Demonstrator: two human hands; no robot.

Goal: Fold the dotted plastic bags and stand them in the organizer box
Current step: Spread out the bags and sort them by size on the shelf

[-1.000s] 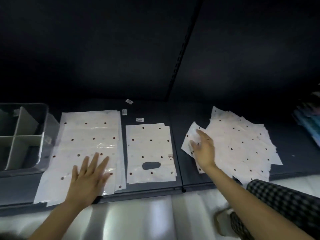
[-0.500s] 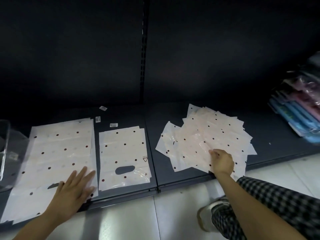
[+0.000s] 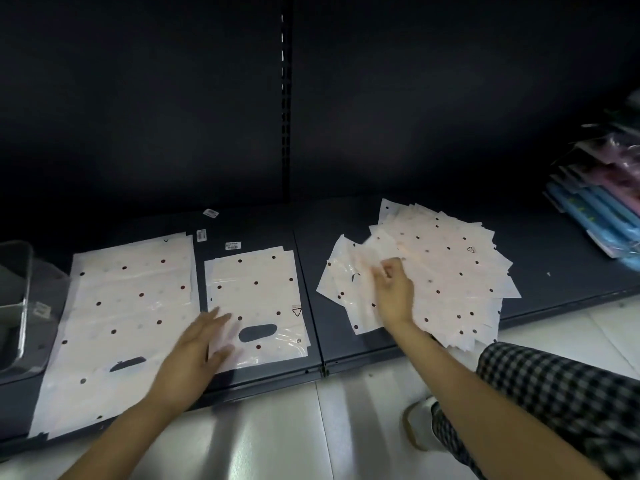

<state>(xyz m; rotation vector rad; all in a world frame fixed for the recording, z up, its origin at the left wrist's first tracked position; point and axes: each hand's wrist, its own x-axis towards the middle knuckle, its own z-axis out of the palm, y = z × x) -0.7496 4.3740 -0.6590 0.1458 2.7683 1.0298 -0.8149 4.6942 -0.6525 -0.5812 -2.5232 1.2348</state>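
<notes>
Likely the main risk sits in the heap (image 3: 446, 271) on the right: slick sheets fanned loosely, some overhanging the shelf (image 3: 554, 271) edge, so a pull by the right hand (image 3: 393, 292), which pinches one bag's edge with curled fingers, could drag neighbours to the floor. The left hand (image 3: 194, 355) lies flat, fingers straight, across the seam between the big stack (image 3: 128, 306) and the small stack (image 3: 256, 285); a nudge would skew both. Count: three groups of bags, individual sheets uncountable; one box (image 3: 14, 299), far left and half cropped; three labels (image 3: 211, 213); two hands.
</notes>
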